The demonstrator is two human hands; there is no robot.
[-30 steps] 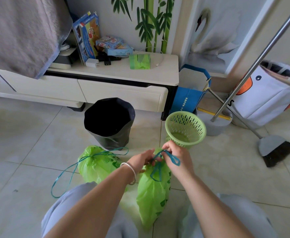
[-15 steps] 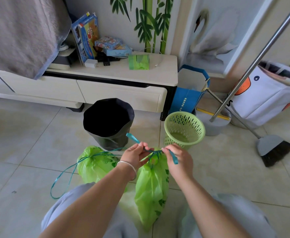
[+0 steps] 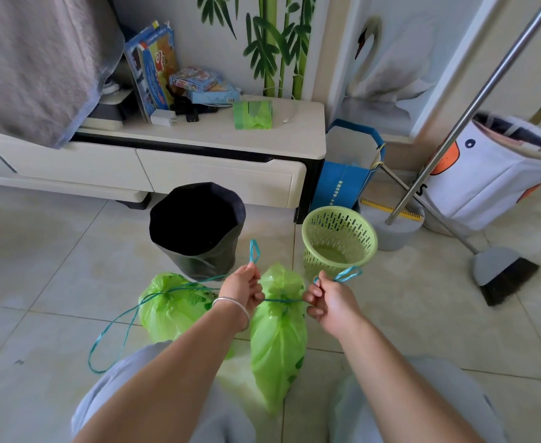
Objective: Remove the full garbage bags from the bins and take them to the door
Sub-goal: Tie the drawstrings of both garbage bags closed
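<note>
A full green garbage bag [image 3: 278,340] stands on the floor between my knees. Its blue drawstring [image 3: 283,301] is stretched tight across the neck. My left hand [image 3: 242,287] grips one end of the string, and my right hand [image 3: 330,298] grips the other end; a loop sticks out past each fist. A second green garbage bag [image 3: 174,306] lies to the left, tied, with a long blue string trailing over the tiles. Behind them stand a black bin [image 3: 197,228] and a green slotted basket [image 3: 339,241], both without bags.
A low white cabinet [image 3: 218,167] runs along the wall with boxes and a roll of green bags [image 3: 252,114] on top. A blue paper bag [image 3: 346,177], a broom [image 3: 499,270] with dustpan and a white fabric hamper [image 3: 493,174] stand at the right.
My hands have pulled apart sideways, drawing the blue string taut and cinching the neck of the nearer bag. The string loops now stick out beyond each fist.
</note>
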